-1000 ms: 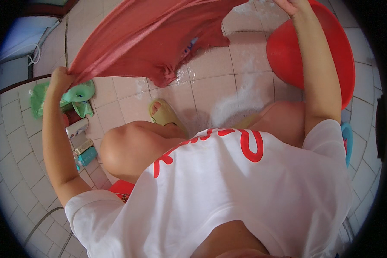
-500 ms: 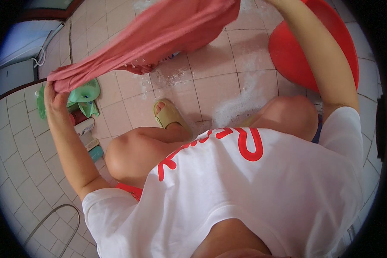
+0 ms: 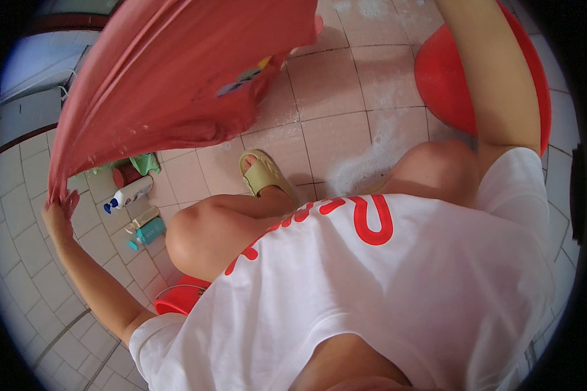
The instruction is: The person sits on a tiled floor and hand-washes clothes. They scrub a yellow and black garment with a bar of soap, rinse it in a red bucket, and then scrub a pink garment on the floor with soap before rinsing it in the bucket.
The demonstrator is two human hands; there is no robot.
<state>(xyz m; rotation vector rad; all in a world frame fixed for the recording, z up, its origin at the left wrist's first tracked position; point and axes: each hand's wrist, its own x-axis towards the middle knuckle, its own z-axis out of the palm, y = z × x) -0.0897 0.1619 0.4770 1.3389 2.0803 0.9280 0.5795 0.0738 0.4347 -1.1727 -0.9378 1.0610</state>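
A wet-looking red garment (image 3: 176,72) with a small coloured print spreads in the air across the upper left, its lower edge hanging loose above the tiled floor. My left hand (image 3: 60,212) is closed on one corner of it at the far left, the arm stretched out sideways. My right forearm runs up past the top edge of the view, so the right hand is out of sight. The upper part of the garment is cut off by the same edge.
A large red basin (image 3: 437,78) stands at right, partly behind my right arm. Foam (image 3: 359,173) lies by my knees. Left of my slipper (image 3: 269,173) are a white pump bottle (image 3: 134,193), a teal bottle (image 3: 151,231) and a green bag (image 3: 145,163). A red bucket (image 3: 176,300) sits by my hip.
The garment has gone from a narrow stretched band to a wide spread sheet, its print now showing. My left hand has moved outward and down. My right hand has left the view.
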